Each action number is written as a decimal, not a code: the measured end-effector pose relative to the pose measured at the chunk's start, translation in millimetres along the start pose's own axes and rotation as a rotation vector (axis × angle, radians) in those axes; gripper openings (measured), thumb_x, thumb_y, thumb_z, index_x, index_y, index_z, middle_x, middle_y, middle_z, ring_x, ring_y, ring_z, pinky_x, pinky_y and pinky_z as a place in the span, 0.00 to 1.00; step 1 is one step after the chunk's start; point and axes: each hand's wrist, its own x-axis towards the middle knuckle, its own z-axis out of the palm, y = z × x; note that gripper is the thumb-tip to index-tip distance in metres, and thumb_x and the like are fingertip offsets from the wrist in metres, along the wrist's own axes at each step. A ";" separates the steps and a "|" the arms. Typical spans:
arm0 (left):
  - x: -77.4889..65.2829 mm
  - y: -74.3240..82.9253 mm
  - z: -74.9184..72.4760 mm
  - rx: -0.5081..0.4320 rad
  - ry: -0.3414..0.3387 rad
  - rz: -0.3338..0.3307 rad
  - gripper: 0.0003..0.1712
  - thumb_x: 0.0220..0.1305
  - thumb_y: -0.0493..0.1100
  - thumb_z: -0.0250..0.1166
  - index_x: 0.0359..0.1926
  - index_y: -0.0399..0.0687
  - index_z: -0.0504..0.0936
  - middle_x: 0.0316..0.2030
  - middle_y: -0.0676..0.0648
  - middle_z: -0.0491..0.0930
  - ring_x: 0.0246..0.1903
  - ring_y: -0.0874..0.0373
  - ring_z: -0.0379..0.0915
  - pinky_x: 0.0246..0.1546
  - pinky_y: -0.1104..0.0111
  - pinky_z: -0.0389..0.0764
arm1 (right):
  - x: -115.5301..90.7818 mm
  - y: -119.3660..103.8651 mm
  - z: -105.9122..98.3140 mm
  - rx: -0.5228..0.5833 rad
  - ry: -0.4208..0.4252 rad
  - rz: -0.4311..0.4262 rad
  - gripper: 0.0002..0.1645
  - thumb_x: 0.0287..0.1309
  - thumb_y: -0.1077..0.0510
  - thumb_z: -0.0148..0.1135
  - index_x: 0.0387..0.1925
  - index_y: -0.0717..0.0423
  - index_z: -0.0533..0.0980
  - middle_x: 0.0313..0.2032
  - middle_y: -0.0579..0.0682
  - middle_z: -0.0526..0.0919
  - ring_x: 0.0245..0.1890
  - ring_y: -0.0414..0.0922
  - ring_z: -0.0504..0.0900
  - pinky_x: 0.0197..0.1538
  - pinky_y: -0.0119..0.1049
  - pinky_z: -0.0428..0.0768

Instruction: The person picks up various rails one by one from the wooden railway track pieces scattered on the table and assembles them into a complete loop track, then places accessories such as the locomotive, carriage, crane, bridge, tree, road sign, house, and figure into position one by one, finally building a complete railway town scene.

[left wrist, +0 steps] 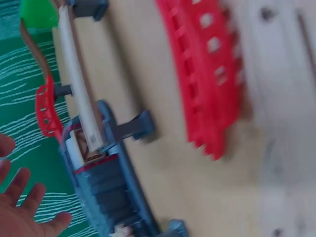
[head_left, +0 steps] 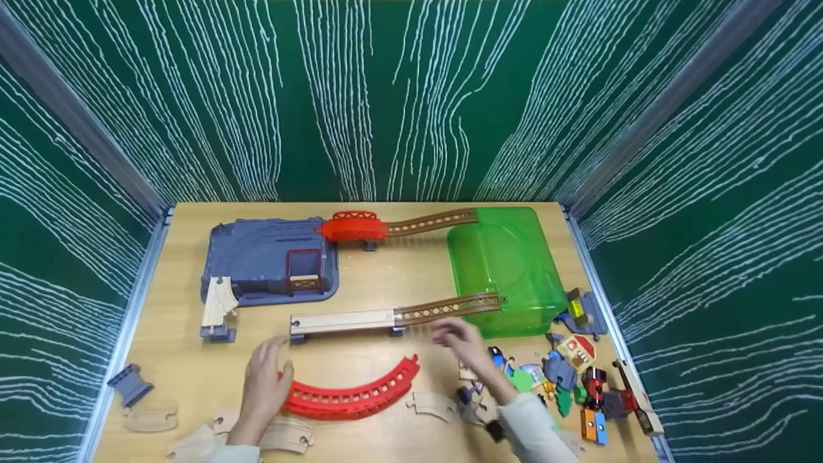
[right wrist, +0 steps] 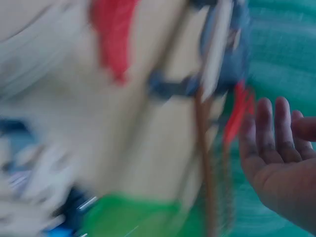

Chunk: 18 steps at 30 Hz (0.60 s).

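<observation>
A red curved track piece point(head_left: 350, 402) lies on the table between the two hands. Over its left end hovers my left hand point(head_left: 265, 379); in the left wrist view its fingers point(left wrist: 17, 185) are spread and hold nothing. My right hand point(head_left: 464, 347) is in front of the brown ramp track point(head_left: 443, 310), its fingers loosely bent with nothing in them, as the right wrist view, though blurred, also shows. The brown ramp joins a straight wooden track point(head_left: 344, 320) raised on grey supports. A short wooden switch track point(head_left: 219, 302) leads off the grey mountain base point(head_left: 263, 257).
A green translucent bin point(head_left: 508, 263) stands at the back right, linked to a red bridge point(head_left: 353, 226) by another brown track point(head_left: 431, 223). Toy pieces, including a red-roofed house tile point(head_left: 577, 352), pile up at right. Loose wooden tracks point(head_left: 289, 434) lie along the front.
</observation>
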 end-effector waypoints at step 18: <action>-78.4 -25.7 25.7 -0.054 -0.128 -0.267 0.24 0.55 0.32 0.55 0.55 0.37 0.66 0.52 0.35 0.66 0.54 0.40 0.58 0.53 0.49 0.59 | -124.5 110.6 -144.7 -0.173 0.634 0.126 0.11 0.55 0.64 0.49 0.37 0.63 0.76 0.27 0.51 0.81 0.27 0.41 0.77 0.27 0.27 0.73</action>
